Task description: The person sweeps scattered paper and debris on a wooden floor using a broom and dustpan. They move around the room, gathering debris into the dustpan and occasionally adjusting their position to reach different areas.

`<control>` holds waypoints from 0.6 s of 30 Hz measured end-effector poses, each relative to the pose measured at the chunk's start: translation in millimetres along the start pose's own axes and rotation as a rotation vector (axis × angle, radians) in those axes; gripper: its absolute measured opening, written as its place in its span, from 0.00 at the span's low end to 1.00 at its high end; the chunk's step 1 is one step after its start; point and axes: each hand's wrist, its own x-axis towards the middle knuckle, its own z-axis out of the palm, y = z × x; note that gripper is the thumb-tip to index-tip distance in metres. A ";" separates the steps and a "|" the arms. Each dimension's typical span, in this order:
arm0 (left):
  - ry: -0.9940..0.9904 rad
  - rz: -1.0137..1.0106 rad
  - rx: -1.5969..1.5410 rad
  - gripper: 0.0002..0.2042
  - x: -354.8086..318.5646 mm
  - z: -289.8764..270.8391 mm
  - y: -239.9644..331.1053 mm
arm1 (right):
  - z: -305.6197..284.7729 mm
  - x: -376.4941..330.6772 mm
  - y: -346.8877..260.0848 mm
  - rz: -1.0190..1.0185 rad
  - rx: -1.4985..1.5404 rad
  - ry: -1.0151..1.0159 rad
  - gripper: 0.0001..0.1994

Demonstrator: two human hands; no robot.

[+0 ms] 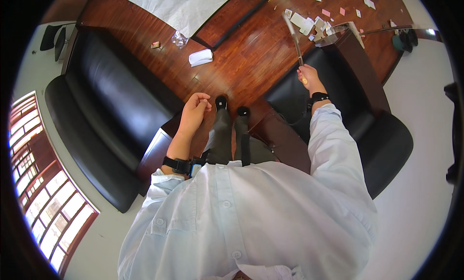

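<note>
A person in a pale shirt stands between two black padded seats, the right hand (311,78) closed around the pale grip of a slender long-handled tool (295,41), fingers wrapped firmly about its near end. From that grip the tool's long axis runs forward, away from the body and slightly to the left, ending in a pale, narrow head. Beyond the grip, ahead and just right of the tool's far end, paper scraps (305,26) lie strewn across the wooden floor (251,48); whether the head touches any of them cannot be told from this angle. The right hand is clearly the nearer to the litter. The black seat (285,89) on that side spreads below and around the grip. Well to the grip's left, the left hand (195,111) hangs with fingers loosely bent, nothing visible in it, a white packet (200,57) on the floor ahead of it.
</note>
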 end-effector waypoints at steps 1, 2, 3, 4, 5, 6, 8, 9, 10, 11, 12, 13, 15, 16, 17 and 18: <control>-0.008 -0.011 -0.003 0.06 4.8 -6.0 0.8 | 7.4 -2.9 4.9 -0.028 0.051 -0.015 0.13; -0.020 -0.010 -0.006 0.06 10.3 -11.9 2.1 | 11.5 -7.5 8.2 0.005 0.146 -0.047 0.14; -0.033 -0.015 -0.015 0.06 16.9 -16.3 3.9 | 14.5 -12.7 9.7 0.035 0.245 -0.089 0.15; -0.053 -0.006 -0.038 0.06 25.8 -19.9 6.7 | 16.2 -17.6 7.5 0.057 0.342 -0.132 0.16; -0.072 -0.017 -0.038 0.06 35.8 -22.7 10.1 | 16.3 -26.2 8.2 0.055 0.408 -0.175 0.10; -0.098 -0.017 -0.047 0.06 47.3 -24.8 14.4 | 15.2 -36.3 8.0 0.110 0.491 -0.246 0.06; -0.174 -0.005 -0.048 0.06 79.2 -27.1 29.5 | 18.2 -56.4 8.8 0.158 0.581 -0.221 0.04; -0.220 0.003 -0.044 0.06 96.0 -26.7 38.3 | 20.8 -67.8 9.5 0.195 0.597 -0.222 0.04; -0.256 0.005 -0.047 0.06 113.3 -27.8 49.9 | 25.4 -78.7 7.7 0.249 0.633 -0.205 0.04; -0.327 0.024 0.015 0.06 131.4 -30.9 63.8 | 32.3 -90.9 8.4 0.277 0.648 -0.203 0.04; -0.372 0.066 0.018 0.06 146.8 -35.0 78.0 | 42.6 -102.2 10.5 0.311 0.651 -0.171 0.04; -0.399 0.079 0.034 0.06 162.3 -38.4 93.0 | 53.7 -113.1 12.9 0.331 0.639 -0.166 0.03; -0.444 0.114 0.046 0.07 185.6 -42.8 118.9 | 76.2 -133.3 20.7 0.383 0.624 -0.148 0.02; -0.450 0.119 0.058 0.06 194.3 -45.4 129.1 | 87.7 -140.0 24.6 0.419 0.616 -0.136 0.02; -0.454 0.120 0.071 0.06 204.7 -47.7 139.2 | 97.8 -143.7 26.4 0.399 0.500 -0.108 0.02; -0.467 0.141 0.075 0.06 212.6 -49.8 145.8 | 105.6 -146.3 30.1 0.397 0.437 -0.038 0.02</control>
